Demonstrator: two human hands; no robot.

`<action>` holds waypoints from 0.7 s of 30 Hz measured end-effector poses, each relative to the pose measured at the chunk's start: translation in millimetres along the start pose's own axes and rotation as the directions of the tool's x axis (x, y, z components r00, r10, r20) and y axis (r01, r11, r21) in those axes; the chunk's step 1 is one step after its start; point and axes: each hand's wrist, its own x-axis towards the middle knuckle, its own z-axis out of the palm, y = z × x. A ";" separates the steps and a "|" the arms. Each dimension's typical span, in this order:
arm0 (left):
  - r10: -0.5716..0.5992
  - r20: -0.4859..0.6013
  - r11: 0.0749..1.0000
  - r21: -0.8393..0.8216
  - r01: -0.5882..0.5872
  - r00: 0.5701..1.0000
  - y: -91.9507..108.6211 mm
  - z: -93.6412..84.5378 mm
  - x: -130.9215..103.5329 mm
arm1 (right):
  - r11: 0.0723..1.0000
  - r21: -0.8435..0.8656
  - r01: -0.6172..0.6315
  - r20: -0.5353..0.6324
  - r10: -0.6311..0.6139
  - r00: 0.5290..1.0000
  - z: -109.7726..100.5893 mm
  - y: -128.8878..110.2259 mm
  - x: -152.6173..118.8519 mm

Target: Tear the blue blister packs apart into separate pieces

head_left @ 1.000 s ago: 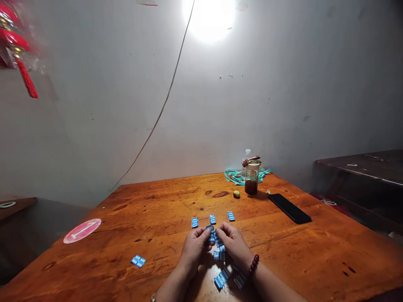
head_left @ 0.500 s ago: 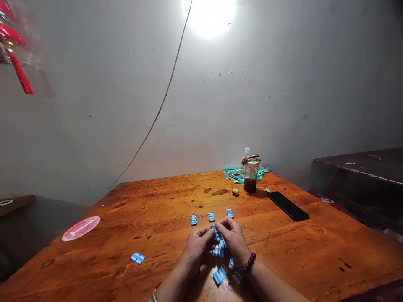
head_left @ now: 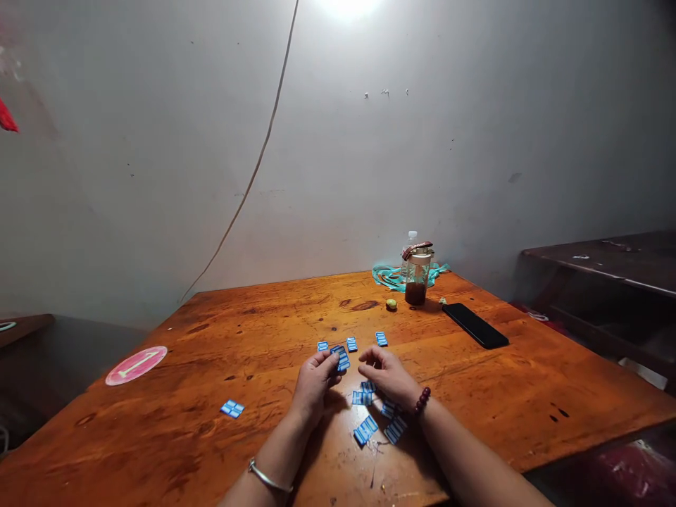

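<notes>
Blue card (head_left: pixel 342 360) pinched at its edge in our left hand (head_left: pixel 310 384)

Our left thumb presses on the card's left side, with the fingers curled behind it. Most of the blue-and-white face sticks out past the thumb tip, up and toward our right hand (head_left: pixel 389 373). We hold it just above the wooden table (head_left: pixel 253 458); whether it is one layer or several, we cannot tell.

Our right hand is just beside the card but apart from it. Its fingers are loosely bent, and a narrow gap shows between thumb and forefinger.

Beyond our hands, three cards make a spaced row: a left card (head_left: pixel 322 346), partly hidden by the one we hold, a middle card (head_left: pixel 351 344) and a right card (head_left: pixel 381 339). Between our forearms lies a loose group of cards (head_left: pixel 362 398), some close against our right wrist, which wears dark red beads (head_left: pixel 422 401). Well to the left, by itself, we see a lone card (head_left: pixel 232 408).

Farther back on the right are a black phone (head_left: pixel 475 325) and a jar (head_left: pixel 415 290) of dark liquid, with turquoise ribbon (head_left: pixel 385 277) just behind it.
</notes>
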 end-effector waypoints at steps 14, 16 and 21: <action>0.022 0.007 0.999 0.043 -0.022 1.000 -2.1 -1.5 1.8 | 0.918 -0.379 0.122 0.251 -0.025 0.968 -7.9 9.5 -5.5; 0.026 0.016 0.999 0.047 -0.027 1.000 -3.8 -2.9 3.0 | 0.937 -0.333 0.107 0.217 -0.035 0.975 -6.3 11.9 -4.0; 0.025 0.011 0.997 0.068 -0.026 1.000 -6.1 -4.8 4.7 | 0.980 -0.200 0.014 0.141 0.015 0.990 -3.1 16.9 -0.6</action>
